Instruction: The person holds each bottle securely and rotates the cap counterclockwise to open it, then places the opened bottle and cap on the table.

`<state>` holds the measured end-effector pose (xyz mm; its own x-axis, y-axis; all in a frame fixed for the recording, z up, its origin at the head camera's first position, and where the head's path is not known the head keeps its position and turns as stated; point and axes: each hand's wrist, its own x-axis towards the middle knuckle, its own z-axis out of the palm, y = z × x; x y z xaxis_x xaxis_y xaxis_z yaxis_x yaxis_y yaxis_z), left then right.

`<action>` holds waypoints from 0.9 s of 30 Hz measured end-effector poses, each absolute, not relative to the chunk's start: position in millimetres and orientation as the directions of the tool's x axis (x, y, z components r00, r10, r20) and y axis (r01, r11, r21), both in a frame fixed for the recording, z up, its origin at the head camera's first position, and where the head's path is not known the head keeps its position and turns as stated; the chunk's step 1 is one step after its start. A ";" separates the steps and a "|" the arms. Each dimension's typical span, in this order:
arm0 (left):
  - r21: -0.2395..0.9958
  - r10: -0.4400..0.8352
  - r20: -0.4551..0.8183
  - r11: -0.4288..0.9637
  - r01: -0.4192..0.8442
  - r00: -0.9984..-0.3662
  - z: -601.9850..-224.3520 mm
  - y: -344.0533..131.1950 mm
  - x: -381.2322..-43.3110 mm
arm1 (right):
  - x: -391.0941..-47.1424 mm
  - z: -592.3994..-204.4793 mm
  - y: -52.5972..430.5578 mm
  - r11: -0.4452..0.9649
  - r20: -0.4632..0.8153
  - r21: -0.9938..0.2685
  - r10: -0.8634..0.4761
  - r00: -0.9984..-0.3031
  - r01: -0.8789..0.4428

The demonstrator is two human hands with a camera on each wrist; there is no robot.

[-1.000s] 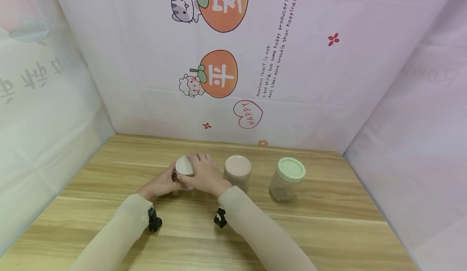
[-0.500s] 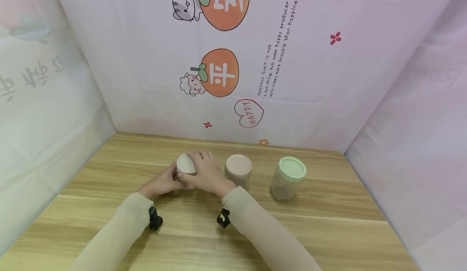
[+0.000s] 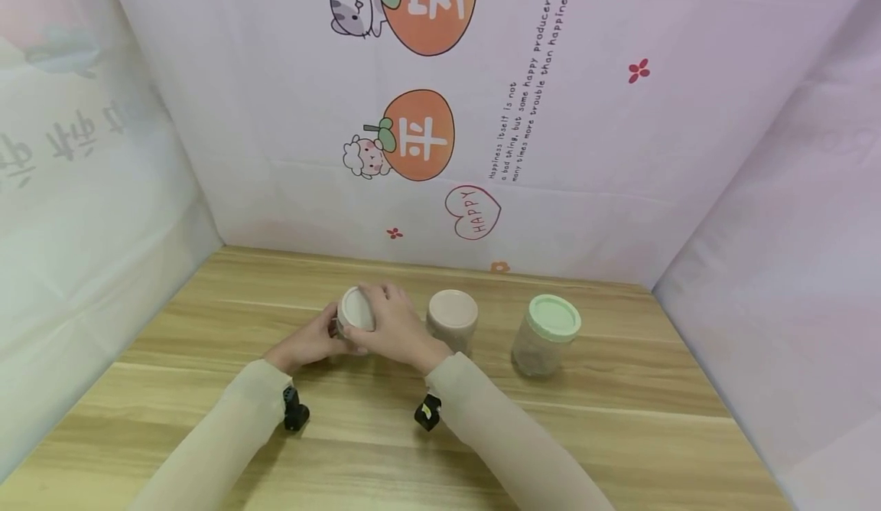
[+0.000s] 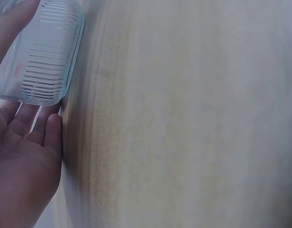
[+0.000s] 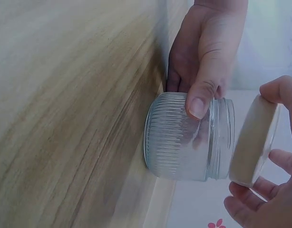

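Note:
A ribbed clear glass jar point(image 5: 179, 137) stands on the wooden table, its mouth uncovered in the right wrist view. My left hand point(image 3: 310, 343) grips its side, with the thumb point(image 5: 199, 102) across the glass near the neck. Just above the rim, a white lid point(image 3: 356, 310) is held by its edge in my right hand point(image 3: 395, 330). The lid point(image 5: 254, 140) tilts, and a narrow gap shows between it and the jar's rim. In the left wrist view, the jar's lower ribbed wall point(image 4: 48, 57) lies between my thumb and fingers.
Close to my right hand stands a jar with a pink lid point(image 3: 452, 310). Farther right is a jar with a pale green lid point(image 3: 554, 317). Printed white cloth point(image 3: 564, 213) walls off the back and both sides of the table point(image 3: 551, 434).
The white lid has tilted and come up from the jar, shifting slightly right with my right hand. My left hand keeps its grip on the jar. The head view has shifted a little.

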<state>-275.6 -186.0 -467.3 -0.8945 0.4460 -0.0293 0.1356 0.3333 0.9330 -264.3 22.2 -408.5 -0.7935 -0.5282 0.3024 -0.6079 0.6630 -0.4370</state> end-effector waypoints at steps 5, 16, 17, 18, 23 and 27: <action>0.922 0.447 -0.013 0.351 0.162 -0.894 -466.2 -186.8 -275.1 | -261.9 -408.8 24.8 0.639 0.273 -0.489 -0.534 -0.801 -0.593; 0.934 0.464 -0.018 0.323 0.151 -0.885 -466.7 -188.3 -274.9 | -257.1 -407.3 33.8 0.597 0.248 -0.568 -0.533 -0.809 -0.567; 0.935 0.463 -0.021 0.323 0.146 -0.886 -465.8 -188.3 -274.2 | -256.8 -407.1 34.7 0.595 0.247 -0.571 -0.533 -0.810 -0.566; 0.936 0.463 -0.025 0.321 0.142 -0.886 -465.1 -188.3 -273.8 | -256.1 -406.4 35.7 0.593 0.247 -0.573 -0.534 -0.809 -0.566; 0.937 0.444 -0.058 0.333 0.105 -0.894 -464.4 -188.2 -271.8 | -251.2 -402.1 39.7 0.589 0.231 -0.579 -0.544 -0.807 -0.563; 0.936 0.432 -0.063 0.339 0.097 -0.900 -465.0 -187.5 -272.0 | -247.8 -401.3 42.6 0.592 0.232 -0.561 -0.559 -0.796 -0.579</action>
